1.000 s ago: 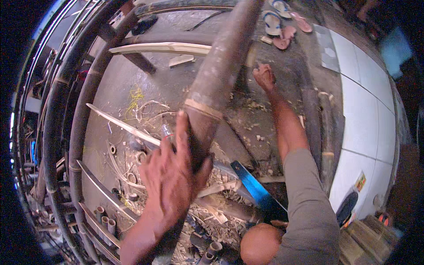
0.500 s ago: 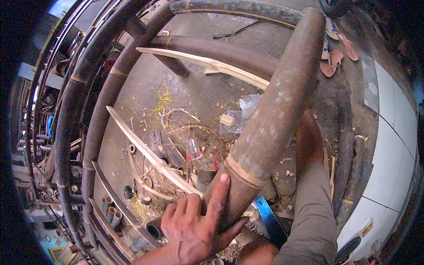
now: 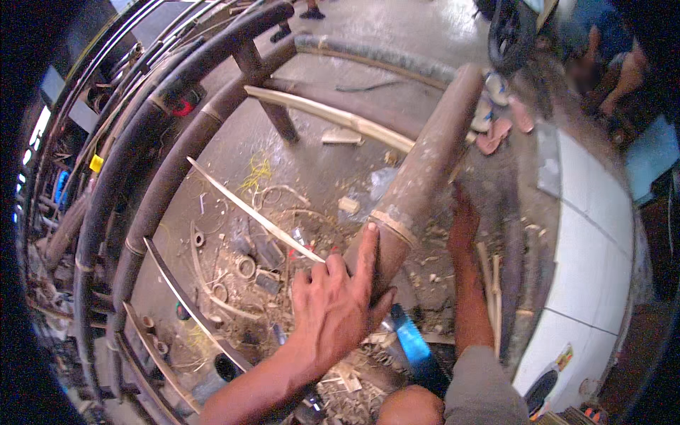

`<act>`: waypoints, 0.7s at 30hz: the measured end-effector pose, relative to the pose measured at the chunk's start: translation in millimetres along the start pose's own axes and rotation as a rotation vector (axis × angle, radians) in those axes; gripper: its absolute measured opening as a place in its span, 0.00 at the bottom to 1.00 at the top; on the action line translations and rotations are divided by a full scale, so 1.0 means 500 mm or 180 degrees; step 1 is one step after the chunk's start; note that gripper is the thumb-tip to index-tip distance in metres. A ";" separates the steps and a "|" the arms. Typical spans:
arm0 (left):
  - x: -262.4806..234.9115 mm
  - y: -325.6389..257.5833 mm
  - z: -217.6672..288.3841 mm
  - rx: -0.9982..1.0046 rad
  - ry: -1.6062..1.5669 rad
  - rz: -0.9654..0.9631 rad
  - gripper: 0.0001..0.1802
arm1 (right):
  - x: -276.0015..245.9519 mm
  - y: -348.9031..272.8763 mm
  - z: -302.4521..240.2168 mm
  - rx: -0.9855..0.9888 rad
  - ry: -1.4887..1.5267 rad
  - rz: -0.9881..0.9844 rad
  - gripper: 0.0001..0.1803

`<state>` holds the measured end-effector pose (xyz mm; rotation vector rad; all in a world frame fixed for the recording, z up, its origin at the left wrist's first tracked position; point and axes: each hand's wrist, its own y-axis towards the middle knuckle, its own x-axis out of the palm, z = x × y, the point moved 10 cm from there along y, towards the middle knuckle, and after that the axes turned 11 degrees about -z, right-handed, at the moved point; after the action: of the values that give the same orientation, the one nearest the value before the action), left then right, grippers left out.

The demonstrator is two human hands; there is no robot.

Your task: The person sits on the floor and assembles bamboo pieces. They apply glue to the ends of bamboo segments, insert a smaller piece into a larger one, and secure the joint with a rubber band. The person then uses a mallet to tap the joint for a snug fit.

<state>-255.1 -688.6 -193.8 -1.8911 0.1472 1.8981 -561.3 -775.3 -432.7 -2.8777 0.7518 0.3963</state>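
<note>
your left hand point(image 3: 336, 301) lay spread, unclamped, on the thick pole point(image 3: 435, 152) at the right edge of the bamboo frame point(image 3: 172, 177); your right hand's point(image 3: 462, 205) grip couldn't be told. a rolling pole risked a slip toward the saw point(image 3: 413, 341).

Floor point(image 3: 414, 32): grey, with a glossy patch of light near the top.
Yellow string point(image 3: 256, 172): a loose tangle on the floor, to the left of a clear plastic bag point(image 3: 381, 183).
Pale block point(image 3: 348, 205): small, near the bag.
Footwear: pink slippers point(image 3: 494, 138) close to white slippers point(image 3: 483, 117) with blue straps.
Tyre point(image 3: 511, 39): black, beyond the slippers.
Tiles point(image 3: 589, 234): white, along the right side, a dark oval thing point(image 3: 542, 388) at their lower end.
Co-worker point(image 3: 627, 76): low down at upper right, bare forearm showing.
Foot point(image 3: 312, 13): dark-shod, at the top edge.
</note>
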 end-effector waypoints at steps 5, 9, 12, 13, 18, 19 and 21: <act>0.007 -0.008 -0.006 0.0147 -0.0358 0.0488 0.53 | -0.085 -0.382 -0.212 -0.0838 0.0617 -0.0374 0.25; 0.012 -0.041 0.014 0.0300 -0.0183 0.0723 0.54 | -0.115 -0.574 -0.340 -0.1265 0.0229 -0.1231 0.27; 0.000 -0.130 0.060 0.0649 -0.0128 0.0878 0.56 | -0.141 -0.675 -0.407 -0.1219 0.0218 -0.1828 0.28; -0.007 -0.175 0.081 0.0913 -0.0200 0.1241 0.55 | -0.142 -0.704 -0.432 -0.1219 0.0229 -0.1977 0.28; 0.068 -0.346 0.163 0.1859 -0.1301 0.0894 0.22 | -0.152 -0.823 -0.503 -0.1584 0.0349 -0.2799 0.25; 0.093 -0.359 0.150 0.1536 -0.2331 0.0548 0.18 | -0.167 -0.819 -0.492 -0.1685 0.0631 -0.2620 0.25; 0.137 -0.415 0.123 0.0761 -0.4205 -0.0200 0.30 | -0.167 -0.840 -0.496 -0.1555 0.1388 -0.2342 0.28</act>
<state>-228.4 -463.8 -207.6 -0.2435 -0.1080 2.5045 -369.1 -423.4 -142.8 -3.4423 -0.4725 -0.1781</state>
